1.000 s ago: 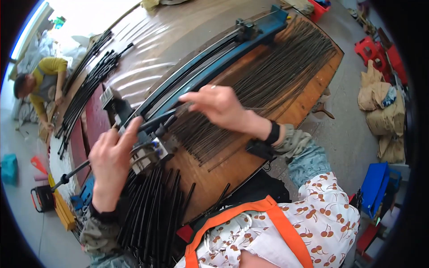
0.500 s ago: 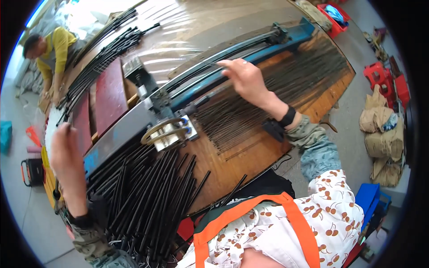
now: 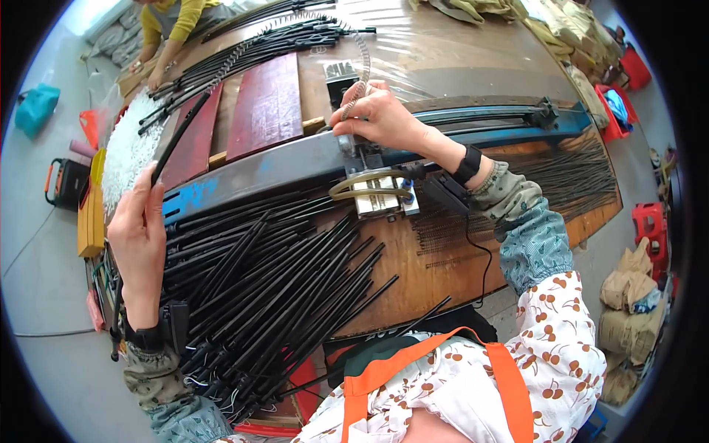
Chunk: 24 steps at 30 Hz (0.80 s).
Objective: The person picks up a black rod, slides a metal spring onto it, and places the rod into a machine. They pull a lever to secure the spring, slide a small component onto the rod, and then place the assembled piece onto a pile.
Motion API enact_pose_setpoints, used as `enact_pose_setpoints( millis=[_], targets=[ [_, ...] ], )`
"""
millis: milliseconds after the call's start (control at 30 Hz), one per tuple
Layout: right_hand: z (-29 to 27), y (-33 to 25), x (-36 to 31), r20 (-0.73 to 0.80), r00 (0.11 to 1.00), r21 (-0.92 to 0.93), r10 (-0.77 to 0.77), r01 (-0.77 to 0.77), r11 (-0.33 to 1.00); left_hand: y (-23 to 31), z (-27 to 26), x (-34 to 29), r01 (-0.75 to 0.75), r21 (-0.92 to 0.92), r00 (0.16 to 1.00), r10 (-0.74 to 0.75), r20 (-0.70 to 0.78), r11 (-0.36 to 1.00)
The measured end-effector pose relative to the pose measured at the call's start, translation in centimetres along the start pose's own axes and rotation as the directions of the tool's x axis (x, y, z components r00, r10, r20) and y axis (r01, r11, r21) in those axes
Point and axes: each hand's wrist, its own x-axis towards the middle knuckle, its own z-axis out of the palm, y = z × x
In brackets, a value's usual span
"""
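Note:
My left hand (image 3: 139,240) is closed on a slim black tube (image 3: 179,140), which points up and to the right. My right hand (image 3: 391,124) pinches one end of a long, thin coil spring (image 3: 365,60). The spring arcs high over the table and comes down at the tube's upper end; whether it enters the tube is too small to tell. Below my right hand sits a metal clamp block (image 3: 375,198) with a looped hose. Many black tubes (image 3: 273,277) lie in a heap between my forearms. Long springs (image 3: 546,177) are spread right of the clamp.
A blue metal beam (image 3: 258,173) with a rail crosses the wooden table. Behind it lie dark red boards (image 3: 267,103), more black tubes (image 3: 295,44) and a heap of small white pieces (image 3: 129,151). A person in yellow sleeves (image 3: 181,22) works at the far left.
My left hand, blurred before, now shows a tube in its grip. My right hand has moved left to above the clamp and now pinches a spring. The whole view has shifted.

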Motion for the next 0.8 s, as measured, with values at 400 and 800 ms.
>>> enact_pose_setpoints(
  millis=[400, 800],
  targets=[
    [-8.4, 4.4, -8.2, -0.029, 0.997, -0.702, -0.065, 0.026, 0.712, -2.2, 4.5, -0.3, 0.023, 0.006, 0.992, -0.024, 0.124, 1.0],
    [-21.2, 10.3, -20.6, -0.175, 0.964, -0.754, 0.201, -0.262, 0.603, 6.2, 19.8, 4.1, -0.206, -0.244, 0.961, 0.243, 0.132, 0.948]
  ],
)
